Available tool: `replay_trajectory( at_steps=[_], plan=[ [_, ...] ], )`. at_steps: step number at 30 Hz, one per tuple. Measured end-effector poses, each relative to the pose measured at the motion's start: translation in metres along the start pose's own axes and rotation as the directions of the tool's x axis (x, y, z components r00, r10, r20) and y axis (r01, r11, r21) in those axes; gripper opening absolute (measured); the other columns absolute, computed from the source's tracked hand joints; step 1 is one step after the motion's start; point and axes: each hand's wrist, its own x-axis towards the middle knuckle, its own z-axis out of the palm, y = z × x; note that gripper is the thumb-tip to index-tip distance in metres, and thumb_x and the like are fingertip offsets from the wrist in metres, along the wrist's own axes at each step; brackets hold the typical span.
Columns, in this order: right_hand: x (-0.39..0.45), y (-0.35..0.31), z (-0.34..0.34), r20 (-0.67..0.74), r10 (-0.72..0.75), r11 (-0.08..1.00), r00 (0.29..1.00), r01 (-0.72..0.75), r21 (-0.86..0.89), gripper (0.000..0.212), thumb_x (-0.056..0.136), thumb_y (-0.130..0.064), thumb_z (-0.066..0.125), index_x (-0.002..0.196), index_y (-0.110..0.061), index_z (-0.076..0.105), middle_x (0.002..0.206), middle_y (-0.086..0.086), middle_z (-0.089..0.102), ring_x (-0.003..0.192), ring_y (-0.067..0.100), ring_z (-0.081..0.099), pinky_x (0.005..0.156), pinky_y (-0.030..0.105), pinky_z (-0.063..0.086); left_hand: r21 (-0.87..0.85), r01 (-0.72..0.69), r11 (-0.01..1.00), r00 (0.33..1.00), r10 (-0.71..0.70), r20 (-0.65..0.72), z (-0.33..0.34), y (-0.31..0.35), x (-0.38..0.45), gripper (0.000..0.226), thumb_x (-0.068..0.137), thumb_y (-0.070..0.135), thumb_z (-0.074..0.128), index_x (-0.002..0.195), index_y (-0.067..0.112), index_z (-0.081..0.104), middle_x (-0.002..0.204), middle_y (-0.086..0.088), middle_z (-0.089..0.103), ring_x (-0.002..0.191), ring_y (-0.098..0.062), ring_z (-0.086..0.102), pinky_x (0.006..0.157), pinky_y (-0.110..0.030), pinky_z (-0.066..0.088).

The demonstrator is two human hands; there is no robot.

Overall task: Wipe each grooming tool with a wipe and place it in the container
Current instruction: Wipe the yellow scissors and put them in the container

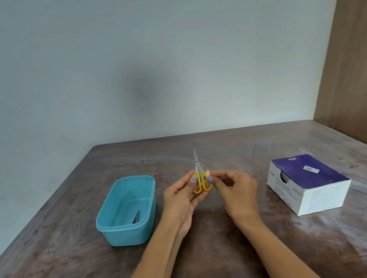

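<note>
Small scissors (198, 172) with yellow handles stand upright above the table, blades shut and pointing up. My left hand (182, 196) grips the yellow handles from the left. My right hand (235, 187) pinches a small white wipe (207, 173) against the right handle. A blue plastic container (109, 224) sits to the left of my hands on the table. Inside it lies a dark metal tool (136, 218) near the front wall.
A purple and white box of alcohol swabs (309, 182) stands on the right of the brown table (219, 263), its opening facing left. A pale wall lies behind the table, and a brown panel (359, 90) rises at the far right.
</note>
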Motion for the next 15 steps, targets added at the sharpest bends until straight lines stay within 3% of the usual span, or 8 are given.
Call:
replay_trajectory(
  at_steps=[6, 11, 15],
  plan=[
    [-0.0021, 0.0035, 0.0036, 0.081, 0.178, 0.984, 0.981, -0.177, -0.016, 0.007, 0.074, -0.021, 0.078, 0.078, -0.018, 0.074, 0.067, -0.006, 0.070, 0.069, 0.007, 0.068, 0.067, 0.020, 0.053, -0.033, -0.035, 0.999, 0.998, 0.034, -0.046, -0.0033, 0.0004, 0.0029, 0.019, 0.088, 0.002, 0.054, 0.103, 0.005, 0.064, 0.084, -0.009, 0.074, 0.079, -0.019, 0.072, 0.063, -0.028, 0.059],
    [-0.0021, -0.0016, 0.0018, -0.026, 0.094, 0.996, 0.995, -0.094, 0.000, 0.007, 0.075, -0.018, 0.077, 0.081, -0.020, 0.074, 0.064, -0.019, 0.064, 0.067, -0.005, 0.063, 0.061, 0.004, 0.045, -0.044, -0.044, 0.998, 0.999, 0.044, -0.007, -0.0007, -0.0023, 0.0015, 0.022, 0.087, 0.003, 0.054, 0.106, 0.004, 0.064, 0.093, -0.013, 0.073, 0.086, -0.022, 0.071, 0.072, -0.031, 0.060],
    [-0.0053, -0.0008, 0.0039, 0.032, 0.158, 0.986, 0.987, -0.157, -0.050, 0.005, 0.076, -0.022, 0.076, 0.078, -0.019, 0.073, 0.065, -0.011, 0.066, 0.066, 0.002, 0.064, 0.065, 0.016, 0.050, -0.030, -0.055, 0.998, 0.997, 0.053, -0.050, -0.0018, -0.0039, 0.0035, 0.021, 0.088, 0.002, 0.054, 0.105, 0.007, 0.065, 0.090, -0.010, 0.074, 0.083, -0.019, 0.071, 0.069, -0.029, 0.060]
  ],
)
